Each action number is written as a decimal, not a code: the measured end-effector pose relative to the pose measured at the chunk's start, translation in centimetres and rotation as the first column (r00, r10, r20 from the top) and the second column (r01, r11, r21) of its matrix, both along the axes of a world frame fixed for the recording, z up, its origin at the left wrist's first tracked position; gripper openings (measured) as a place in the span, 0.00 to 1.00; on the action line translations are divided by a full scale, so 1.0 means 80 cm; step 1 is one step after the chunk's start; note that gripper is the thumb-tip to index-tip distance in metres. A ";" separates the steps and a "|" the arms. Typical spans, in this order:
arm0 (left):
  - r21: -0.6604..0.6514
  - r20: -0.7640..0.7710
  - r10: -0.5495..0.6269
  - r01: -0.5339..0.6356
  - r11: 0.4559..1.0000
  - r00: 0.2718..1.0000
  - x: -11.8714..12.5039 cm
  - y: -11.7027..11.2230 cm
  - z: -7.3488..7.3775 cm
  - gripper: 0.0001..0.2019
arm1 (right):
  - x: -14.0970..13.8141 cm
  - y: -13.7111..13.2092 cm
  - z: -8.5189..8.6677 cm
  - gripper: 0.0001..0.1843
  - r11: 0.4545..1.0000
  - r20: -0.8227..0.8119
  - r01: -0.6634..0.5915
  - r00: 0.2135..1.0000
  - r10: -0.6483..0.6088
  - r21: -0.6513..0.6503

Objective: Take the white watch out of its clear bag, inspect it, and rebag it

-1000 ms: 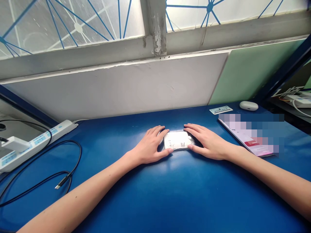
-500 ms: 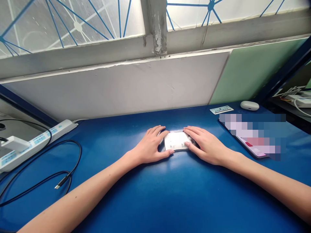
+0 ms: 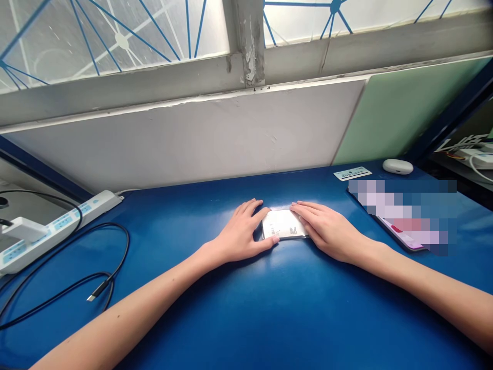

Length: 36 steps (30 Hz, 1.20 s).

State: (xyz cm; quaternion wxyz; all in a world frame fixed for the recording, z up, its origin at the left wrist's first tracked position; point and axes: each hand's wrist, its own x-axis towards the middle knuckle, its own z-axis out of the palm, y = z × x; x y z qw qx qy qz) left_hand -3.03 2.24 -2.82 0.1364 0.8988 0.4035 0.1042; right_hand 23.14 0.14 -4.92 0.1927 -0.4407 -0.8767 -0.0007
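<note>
- My left hand lies flat on the table, fingers loosely together. Its fingertips are at the left edge of the white packet, and the thumb runs along the packet's near edge.
- My right hand is also flat and unclenched. Its fingers lie side by side over the packet's right edge and cover part of it. Neither hand pinches or lifts anything.
- The packet lies flat between my two hands and touches both. It looks thin and glossy, with small print I cannot read.
- As I judge it, the work here is steadying and flattening the packet. For that I should press evenly from both sides with the pads rather than the nails. I should also keep the left thumb braced at the near edge so the packet cannot skate.
- The blue table under my palms looks slick, so a one-sided push would likely slide or turn the packet.
- Beyond my right fingers, well apart, lie a device with a lit screen, a small label and a white case.
- Far out past my left wrist are a black cable and a power strip.
</note>
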 end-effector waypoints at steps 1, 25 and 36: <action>-0.011 0.001 0.012 -0.012 1.000 1.000 0.001 -0.001 0.000 0.34 | 0.000 0.000 0.000 0.25 1.000 0.003 0.003 1.000 -0.003 -0.003; -0.007 -0.012 0.040 -0.040 0.999 0.999 0.007 -0.008 0.001 0.30 | 0.019 0.013 -0.004 0.13 0.990 -0.144 0.010 0.989 0.010 0.142; 0.000 -0.021 0.030 -0.030 1.000 0.999 0.007 -0.008 0.000 0.32 | 0.020 0.014 0.000 0.14 0.999 -0.185 -0.039 0.982 0.034 -0.027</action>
